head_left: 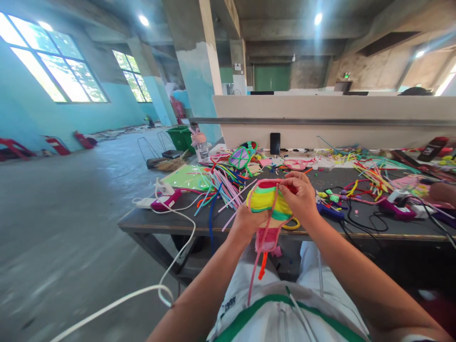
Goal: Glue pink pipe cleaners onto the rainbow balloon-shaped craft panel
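Observation:
A striped craft piece, made of pipe cleaners in red, green, yellow, teal and pink, is held over the table's front edge. My left hand grips its lower left side. With thumb and fingertips, my right hand pinches a pink pipe cleaner at the piece's upper right. That pink strand crosses the front and hangs down towards my lap. Below the striped part dangles a short orange strand. Loose lilac pipe cleaners lie on the table just left of the piece.
On the dark table are a purple power strip, a blue-handled tool, yellow-handled scissors and a phone leaning on the partition. A white cable droops off the left end. At right, part of another person's hand shows.

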Action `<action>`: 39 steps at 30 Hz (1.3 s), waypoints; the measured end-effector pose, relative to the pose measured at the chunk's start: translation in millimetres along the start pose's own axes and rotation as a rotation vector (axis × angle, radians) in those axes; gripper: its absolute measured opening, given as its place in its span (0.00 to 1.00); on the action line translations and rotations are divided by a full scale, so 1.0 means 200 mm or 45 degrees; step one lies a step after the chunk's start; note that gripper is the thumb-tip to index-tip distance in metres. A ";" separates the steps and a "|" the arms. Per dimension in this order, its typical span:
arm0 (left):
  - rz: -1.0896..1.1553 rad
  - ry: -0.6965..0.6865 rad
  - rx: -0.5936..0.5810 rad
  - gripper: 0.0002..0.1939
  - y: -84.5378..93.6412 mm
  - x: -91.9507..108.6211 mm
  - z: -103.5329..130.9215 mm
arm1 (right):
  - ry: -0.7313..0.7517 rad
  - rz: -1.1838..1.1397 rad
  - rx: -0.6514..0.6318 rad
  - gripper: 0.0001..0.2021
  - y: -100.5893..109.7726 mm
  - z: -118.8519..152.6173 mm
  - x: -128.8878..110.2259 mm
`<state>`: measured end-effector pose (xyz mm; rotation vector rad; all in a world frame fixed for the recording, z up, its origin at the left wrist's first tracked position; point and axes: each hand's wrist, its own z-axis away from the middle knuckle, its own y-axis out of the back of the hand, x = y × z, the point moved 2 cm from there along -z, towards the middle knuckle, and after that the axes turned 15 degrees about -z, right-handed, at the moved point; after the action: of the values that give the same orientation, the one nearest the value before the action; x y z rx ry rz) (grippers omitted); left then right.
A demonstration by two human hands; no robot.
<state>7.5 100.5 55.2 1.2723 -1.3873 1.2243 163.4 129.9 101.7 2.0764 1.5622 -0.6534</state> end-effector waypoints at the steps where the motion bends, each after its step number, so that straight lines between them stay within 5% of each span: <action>1: -0.040 -0.028 -0.016 0.26 0.00 0.00 0.00 | 0.000 -0.002 0.004 0.02 0.00 0.00 0.00; 8: -0.046 -0.009 -0.039 0.25 0.01 -0.02 -0.01 | -0.280 -0.261 -0.025 0.09 -0.01 0.00 0.05; 19: 0.163 0.052 -0.168 0.27 0.03 -0.04 0.04 | -0.408 -0.511 -0.421 0.11 0.03 -0.03 -0.02; 39: 0.226 0.120 -0.241 0.29 0.03 -0.06 0.04 | -0.372 -0.120 -0.409 0.04 0.04 -0.05 0.04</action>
<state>3.6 95.0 41.4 0.9664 -1.5329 1.2225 174.4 139.9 104.1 1.6042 1.4913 -0.6558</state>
